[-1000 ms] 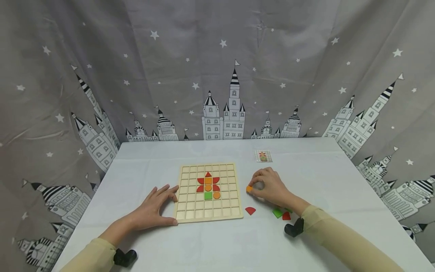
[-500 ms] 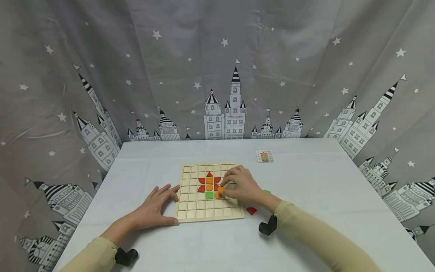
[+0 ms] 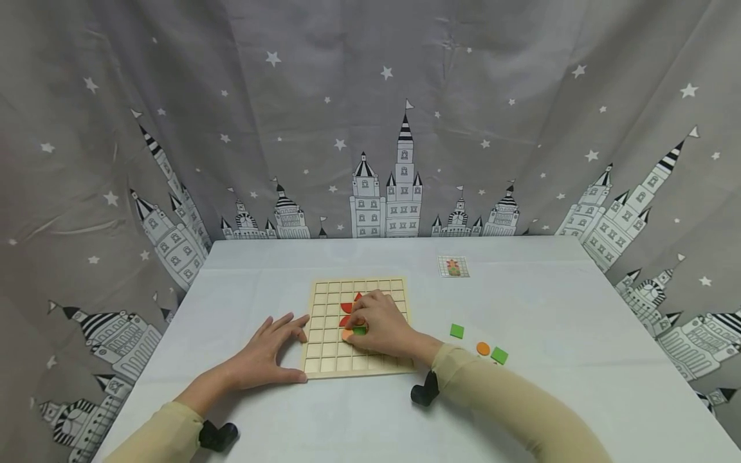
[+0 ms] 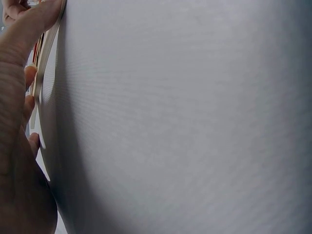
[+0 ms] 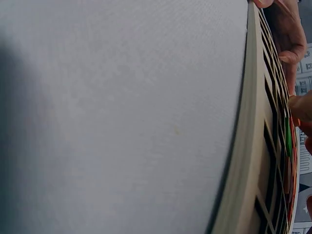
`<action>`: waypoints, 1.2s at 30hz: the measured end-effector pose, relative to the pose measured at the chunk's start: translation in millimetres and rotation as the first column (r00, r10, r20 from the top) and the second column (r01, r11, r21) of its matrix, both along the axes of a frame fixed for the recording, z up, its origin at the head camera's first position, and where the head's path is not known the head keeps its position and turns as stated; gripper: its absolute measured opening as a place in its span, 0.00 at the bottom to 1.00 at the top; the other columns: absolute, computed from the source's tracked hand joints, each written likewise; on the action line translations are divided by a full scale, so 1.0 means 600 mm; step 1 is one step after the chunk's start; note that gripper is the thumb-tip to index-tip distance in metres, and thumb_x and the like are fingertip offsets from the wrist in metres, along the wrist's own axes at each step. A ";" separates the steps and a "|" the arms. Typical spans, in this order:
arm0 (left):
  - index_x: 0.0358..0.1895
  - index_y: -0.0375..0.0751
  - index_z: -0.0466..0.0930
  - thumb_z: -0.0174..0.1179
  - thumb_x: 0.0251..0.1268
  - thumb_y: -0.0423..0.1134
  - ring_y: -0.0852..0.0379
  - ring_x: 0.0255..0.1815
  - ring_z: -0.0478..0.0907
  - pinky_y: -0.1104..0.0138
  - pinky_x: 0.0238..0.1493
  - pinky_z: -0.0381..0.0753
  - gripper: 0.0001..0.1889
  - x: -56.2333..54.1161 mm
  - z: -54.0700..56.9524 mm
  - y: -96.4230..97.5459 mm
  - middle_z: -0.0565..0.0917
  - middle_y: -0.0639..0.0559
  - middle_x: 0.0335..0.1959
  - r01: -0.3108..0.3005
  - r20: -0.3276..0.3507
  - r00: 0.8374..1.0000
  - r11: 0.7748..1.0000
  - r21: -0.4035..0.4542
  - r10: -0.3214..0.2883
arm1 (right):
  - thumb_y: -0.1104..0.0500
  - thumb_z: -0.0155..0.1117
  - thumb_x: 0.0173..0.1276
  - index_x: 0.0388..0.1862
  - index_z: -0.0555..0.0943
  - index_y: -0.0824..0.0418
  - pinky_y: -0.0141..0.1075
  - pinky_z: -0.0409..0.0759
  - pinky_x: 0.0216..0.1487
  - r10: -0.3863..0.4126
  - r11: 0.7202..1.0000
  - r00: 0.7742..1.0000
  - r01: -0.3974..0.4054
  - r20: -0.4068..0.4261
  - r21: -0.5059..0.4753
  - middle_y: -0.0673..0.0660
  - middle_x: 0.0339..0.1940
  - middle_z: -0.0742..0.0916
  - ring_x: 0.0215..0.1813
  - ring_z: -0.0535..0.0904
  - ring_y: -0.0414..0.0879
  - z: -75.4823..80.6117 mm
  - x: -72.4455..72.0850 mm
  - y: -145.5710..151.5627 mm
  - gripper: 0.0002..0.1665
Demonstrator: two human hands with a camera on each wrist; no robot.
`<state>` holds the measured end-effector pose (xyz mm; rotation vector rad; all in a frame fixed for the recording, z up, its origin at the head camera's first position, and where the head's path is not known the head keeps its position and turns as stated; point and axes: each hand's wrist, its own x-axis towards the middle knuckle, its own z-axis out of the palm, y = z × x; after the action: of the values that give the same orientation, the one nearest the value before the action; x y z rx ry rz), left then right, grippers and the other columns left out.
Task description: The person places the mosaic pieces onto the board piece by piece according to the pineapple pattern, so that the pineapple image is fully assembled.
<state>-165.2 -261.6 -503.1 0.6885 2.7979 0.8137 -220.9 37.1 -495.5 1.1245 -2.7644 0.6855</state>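
Observation:
A wooden grid board (image 3: 327,366) lies on the white table with flat colored pieces set in its squares. My left hand (image 3: 260,360) rests at the board's left side, its fingertips along that edge and the thumb at the near left corner. Over the middle of the board, my right hand (image 3: 384,328) pinches an orange disc (image 3: 347,334) between thumb and fingers, just left of a green square (image 3: 360,330). Red pieces (image 3: 346,308) show beyond the fingers; the right hand hides the rest of the pattern. In the right wrist view, the board's rim (image 5: 243,146) runs down the right side.
Right of the board lie a green square piece (image 3: 457,330), an orange disc on the table (image 3: 483,348) and another green square (image 3: 499,355). Farther back is a small pattern card (image 3: 453,266). A grey curtain (image 3: 289,96) printed with castles hangs behind the table.
My right hand has carried the orange disc leftward from the table beside the board to a square left of the green piece. My left hand has stayed at the board's edge.

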 end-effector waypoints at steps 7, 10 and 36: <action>0.51 0.60 0.72 0.72 0.43 0.74 0.37 0.82 0.49 0.38 0.79 0.34 0.35 -0.001 -0.001 0.001 0.63 0.49 0.80 -0.003 -0.002 1.000 1.000 -0.006 0.003 | 0.42 0.72 0.66 0.39 0.90 0.43 0.41 0.71 0.57 -0.007 1.000 0.999 0.009 -0.048 0.027 0.42 0.48 0.83 0.56 0.70 0.43 -0.005 -0.002 -0.008 0.09; 0.51 0.60 0.72 0.73 0.43 0.73 0.37 0.82 0.49 0.38 0.79 0.33 0.36 -0.001 -0.001 0.001 0.63 0.49 0.80 -0.004 -0.001 1.000 1.000 -0.005 0.004 | 0.43 0.72 0.65 0.39 0.90 0.43 0.40 0.70 0.57 -0.009 1.000 0.999 0.010 -0.045 0.028 0.42 0.48 0.83 0.55 0.70 0.43 -0.006 -0.003 -0.009 0.09; 0.50 0.60 0.71 0.73 0.43 0.73 0.38 0.82 0.49 0.39 0.80 0.33 0.35 0.000 -0.001 0.002 0.63 0.49 0.80 -0.008 -0.009 1.000 1.000 -0.018 0.007 | 0.49 0.78 0.61 0.45 0.90 0.49 0.47 0.70 0.61 -0.088 0.989 0.993 0.096 0.077 -0.114 0.45 0.51 0.84 0.60 0.70 0.47 0.062 -0.004 0.116 0.14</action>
<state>-165.0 -260.2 -503.6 0.6807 2.8135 0.7883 -223.5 106.7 -458.3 0.9617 -2.7717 0.8817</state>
